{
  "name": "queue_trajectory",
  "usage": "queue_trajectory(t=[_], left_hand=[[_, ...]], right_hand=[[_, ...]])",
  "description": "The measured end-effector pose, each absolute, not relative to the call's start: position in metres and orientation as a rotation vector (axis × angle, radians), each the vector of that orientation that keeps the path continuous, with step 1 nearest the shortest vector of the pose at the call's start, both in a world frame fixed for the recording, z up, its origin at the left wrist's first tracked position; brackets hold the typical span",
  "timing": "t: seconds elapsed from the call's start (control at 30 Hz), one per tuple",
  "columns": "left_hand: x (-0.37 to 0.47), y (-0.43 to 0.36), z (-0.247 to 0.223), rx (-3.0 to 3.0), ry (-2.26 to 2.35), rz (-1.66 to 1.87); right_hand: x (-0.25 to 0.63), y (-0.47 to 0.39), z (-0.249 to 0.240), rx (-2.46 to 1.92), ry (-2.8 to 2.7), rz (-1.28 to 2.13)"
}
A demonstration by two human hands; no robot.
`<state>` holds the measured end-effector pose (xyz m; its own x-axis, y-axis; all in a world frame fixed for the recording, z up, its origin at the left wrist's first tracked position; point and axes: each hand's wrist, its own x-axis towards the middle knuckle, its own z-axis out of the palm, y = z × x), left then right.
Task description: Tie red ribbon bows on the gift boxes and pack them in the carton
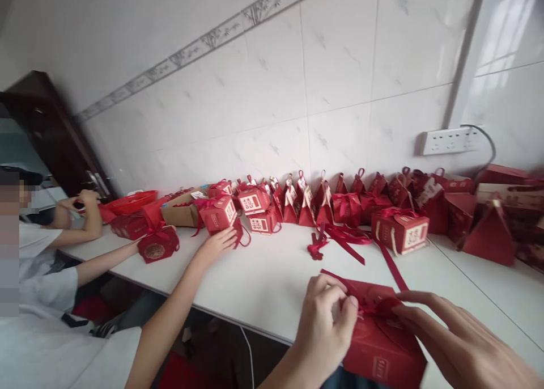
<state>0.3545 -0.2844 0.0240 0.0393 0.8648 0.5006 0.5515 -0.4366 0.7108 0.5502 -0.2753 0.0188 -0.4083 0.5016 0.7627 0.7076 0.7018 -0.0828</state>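
A red gift box (382, 346) sits at the table's near edge in front of me, with a dark red ribbon (376, 307) gathered in a bow on its top. My left hand (327, 321) is closed, its fingers curled and pinching the ribbon at the left of the bow. From the other side my right hand (459, 338) reaches over the box with long fingers, their tips closed on the ribbon's right loop. The underside of the box is hidden.
Loose ribbons (340, 239) lie behind my box, beside a finished box (402, 230). Many red boxes (306, 202) line the wall below a socket strip (453, 141). At left, a co-worker's hand (219, 241) touches stacked boxes; a cardboard carton (181, 214) and red basin (134, 201) stand beyond.
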Motion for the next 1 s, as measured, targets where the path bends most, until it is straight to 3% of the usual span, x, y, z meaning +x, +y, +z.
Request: queue_trajectory(t=[0.1, 0.43, 1.0], left_hand=[[0.353, -0.284, 0.024, 1.992, 1.424, 1.401], [0.353, -0.28, 0.025, 1.839, 1.398, 1.294], [0.352, -0.279, 0.023, 1.685, 1.431, 1.284]], right_hand=[[0.549, -0.286, 0.031, -1.033, -2.047, -0.273], [0.523, -0.304, 0.05, -1.542, -1.862, 0.55], [0.529, -0.295, 0.049, -1.487, -1.759, 0.659]])
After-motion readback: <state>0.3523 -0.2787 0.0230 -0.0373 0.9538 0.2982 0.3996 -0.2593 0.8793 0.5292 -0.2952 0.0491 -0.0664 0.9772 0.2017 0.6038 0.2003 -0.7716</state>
